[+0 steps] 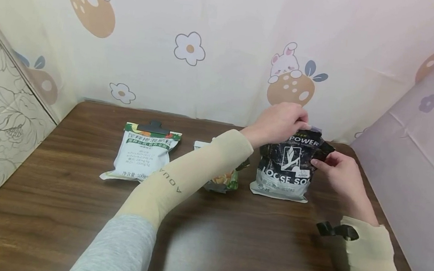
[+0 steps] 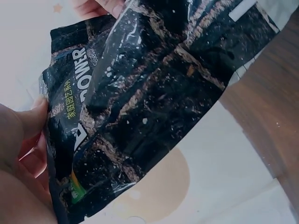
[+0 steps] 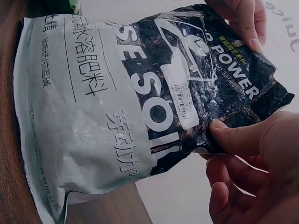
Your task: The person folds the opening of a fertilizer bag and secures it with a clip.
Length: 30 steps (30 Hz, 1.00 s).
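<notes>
A black and white fertilizer bag (image 1: 285,169) stands on the table at the right in the head view, its top part bent and creased. My left hand (image 1: 284,120) reaches across and pinches the bag's top edge. With thumb in front and fingers behind, my right hand (image 3: 261,168) grips the bag's side, below the top corner. In the left wrist view the black upper part of the bag (image 2: 154,93) fills most of the picture, with the left hand (image 2: 23,154) at its edge. Part of the left fingers is hidden behind the bag.
A white fertilizer bag (image 1: 141,156) with a black clip (image 1: 154,126) on top lies at the left of the brown table (image 1: 229,247). Partly behind my left forearm is a smaller green-and-white packet (image 1: 221,182). A patterned curtain (image 1: 232,31) hangs behind the table.
</notes>
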Each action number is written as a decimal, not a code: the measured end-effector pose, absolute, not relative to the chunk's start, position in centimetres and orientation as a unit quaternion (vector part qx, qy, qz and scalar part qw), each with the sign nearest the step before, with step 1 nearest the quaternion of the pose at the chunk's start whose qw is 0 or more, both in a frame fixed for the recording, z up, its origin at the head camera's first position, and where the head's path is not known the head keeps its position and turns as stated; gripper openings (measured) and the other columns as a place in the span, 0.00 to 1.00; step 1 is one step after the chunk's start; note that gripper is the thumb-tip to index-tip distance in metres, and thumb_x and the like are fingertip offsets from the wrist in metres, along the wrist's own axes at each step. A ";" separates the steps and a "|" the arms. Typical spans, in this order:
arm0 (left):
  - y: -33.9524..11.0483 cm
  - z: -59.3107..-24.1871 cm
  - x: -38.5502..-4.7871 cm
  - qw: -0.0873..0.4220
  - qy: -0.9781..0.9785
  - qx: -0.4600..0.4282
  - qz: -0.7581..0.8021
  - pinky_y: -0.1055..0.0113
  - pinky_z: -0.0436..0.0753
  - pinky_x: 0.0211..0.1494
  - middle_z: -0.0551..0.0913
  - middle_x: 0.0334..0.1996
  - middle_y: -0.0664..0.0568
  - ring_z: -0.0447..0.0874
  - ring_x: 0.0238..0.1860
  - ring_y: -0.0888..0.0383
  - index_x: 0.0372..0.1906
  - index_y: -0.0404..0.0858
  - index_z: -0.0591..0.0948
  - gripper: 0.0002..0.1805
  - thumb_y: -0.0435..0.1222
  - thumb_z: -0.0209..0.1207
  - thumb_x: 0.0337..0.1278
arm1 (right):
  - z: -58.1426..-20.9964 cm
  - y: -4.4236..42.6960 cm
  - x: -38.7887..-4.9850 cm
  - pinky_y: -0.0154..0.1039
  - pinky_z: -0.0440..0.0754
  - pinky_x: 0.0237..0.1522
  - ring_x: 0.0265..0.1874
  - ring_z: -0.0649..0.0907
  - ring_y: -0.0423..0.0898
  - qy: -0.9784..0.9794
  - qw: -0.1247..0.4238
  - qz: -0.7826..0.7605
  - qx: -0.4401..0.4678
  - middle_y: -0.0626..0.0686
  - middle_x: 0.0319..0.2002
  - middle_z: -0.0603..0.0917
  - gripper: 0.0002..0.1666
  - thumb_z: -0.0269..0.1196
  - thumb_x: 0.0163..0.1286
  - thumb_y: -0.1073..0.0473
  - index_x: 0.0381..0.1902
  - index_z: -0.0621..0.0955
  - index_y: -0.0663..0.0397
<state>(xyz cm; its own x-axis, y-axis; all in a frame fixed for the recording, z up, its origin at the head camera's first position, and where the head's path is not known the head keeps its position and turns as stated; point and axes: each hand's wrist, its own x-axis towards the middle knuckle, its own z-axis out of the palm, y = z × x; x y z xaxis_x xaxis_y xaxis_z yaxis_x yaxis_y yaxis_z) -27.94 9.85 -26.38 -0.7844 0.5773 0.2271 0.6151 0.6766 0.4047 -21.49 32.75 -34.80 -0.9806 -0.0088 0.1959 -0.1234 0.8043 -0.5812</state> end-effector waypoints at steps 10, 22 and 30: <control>9.2 -25.8 -27.0 0.083 -0.911 -0.349 -0.203 0.74 0.72 0.49 0.79 0.39 0.65 0.75 0.43 0.67 0.41 0.52 0.83 0.12 0.51 0.53 0.72 | -34.1 32.5 -22.0 0.37 0.69 0.25 0.25 0.73 0.45 -0.944 0.102 0.311 0.040 0.58 0.30 0.81 0.20 0.69 0.67 0.50 0.37 0.84 0.65; 9.1 -25.6 -26.7 0.070 -0.908 -0.366 -0.190 0.74 0.71 0.49 0.79 0.39 0.65 0.74 0.43 0.66 0.41 0.52 0.82 0.11 0.51 0.53 0.73 | -34.0 33.1 -22.1 0.33 0.70 0.27 0.27 0.75 0.41 -0.936 0.099 0.328 0.082 0.50 0.31 0.82 0.16 0.70 0.67 0.53 0.40 0.85 0.61; 9.6 -25.4 -26.4 0.057 -0.908 -0.371 -0.188 0.72 0.72 0.42 0.80 0.35 0.65 0.75 0.38 0.67 0.39 0.53 0.82 0.17 0.56 0.48 0.74 | -34.2 34.6 -21.9 0.32 0.69 0.23 0.21 0.74 0.38 -0.929 0.082 0.335 0.135 0.46 0.26 0.79 0.07 0.69 0.66 0.62 0.36 0.82 0.60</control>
<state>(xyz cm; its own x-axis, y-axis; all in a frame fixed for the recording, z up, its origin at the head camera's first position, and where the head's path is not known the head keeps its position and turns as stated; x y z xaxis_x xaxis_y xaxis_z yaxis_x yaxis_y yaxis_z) -26.35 9.56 -25.39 -0.7180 0.6521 0.2435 0.6952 0.6540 0.2985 -21.92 34.61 -34.24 -0.9501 -0.1949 0.2435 -0.3055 0.7391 -0.6004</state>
